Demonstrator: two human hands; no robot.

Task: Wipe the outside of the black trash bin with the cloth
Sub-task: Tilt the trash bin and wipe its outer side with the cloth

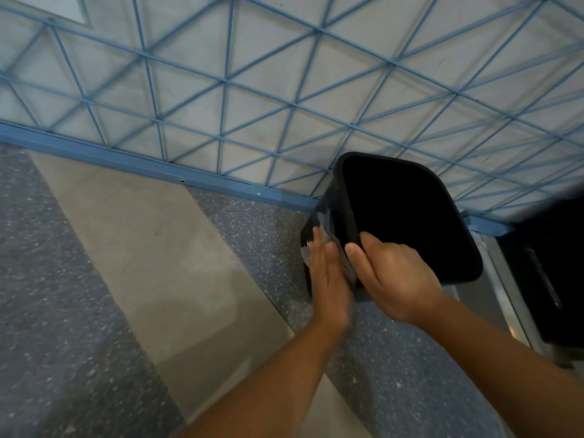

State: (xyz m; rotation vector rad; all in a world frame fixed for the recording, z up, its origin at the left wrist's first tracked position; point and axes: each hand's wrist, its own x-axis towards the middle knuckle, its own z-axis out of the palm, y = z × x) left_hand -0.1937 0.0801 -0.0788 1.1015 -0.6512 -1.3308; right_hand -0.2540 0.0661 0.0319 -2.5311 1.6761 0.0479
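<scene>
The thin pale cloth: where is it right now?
In the head view, the thin pale cloth lies pressed under the left hand against the black plastic trash bin's left outer wall.

single head-worn wide-angle view, looking forward and steeply down, close over both hands at the black trash bin [407, 216], horizon tilted, speckled floor [79, 279] lower frame, blue lattice wall [252, 74] across top
</scene>
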